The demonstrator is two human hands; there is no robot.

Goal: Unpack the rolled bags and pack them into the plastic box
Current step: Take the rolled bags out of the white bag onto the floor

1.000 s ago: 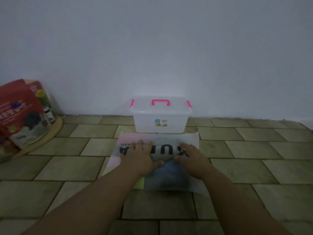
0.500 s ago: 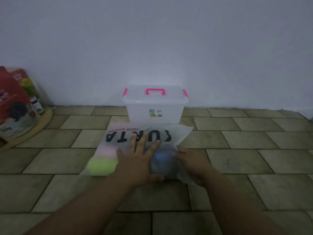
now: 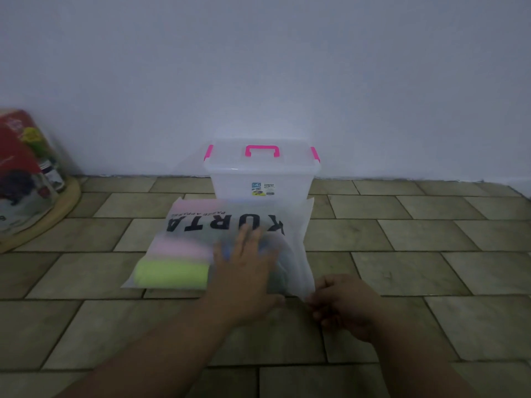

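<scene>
Just below the centre of the frame, the left hand point(image 3: 244, 271) is lying flat with its fingers straight and spread, pressing down on a frosted translucent plastic pouch point(image 3: 297, 225) printed with large black letters reading KURTA. To the lower right of it, the right hand point(image 3: 344, 307) is curling its fingers and pinching the pouch's near right corner.

Inside the pouch, a lime-green roll point(image 3: 172, 274) of fabric is sitting along the near left edge. A pale pink roll point(image 3: 184, 248) is lying just behind it, touching it. Beneath the left hand's fingers something bluish is showing through the plastic, possibly a third roll, though motion blur is making it hard to tell.

The pouch is resting on a floor of brownish-green rectangular tiles point(image 3: 416, 268). Just beyond its far edge, above the centre of the frame, a clear plastic box point(image 3: 260, 176) with a pink handle and pink side latches is standing against a white wall point(image 3: 258, 67). Its lid is closed and it is carrying a small label on its front.

At the far left of the frame, red printed packets point(image 3: 14, 156) are leaning on a round wooden board point(image 3: 70, 196), well apart from the pouch.
</scene>
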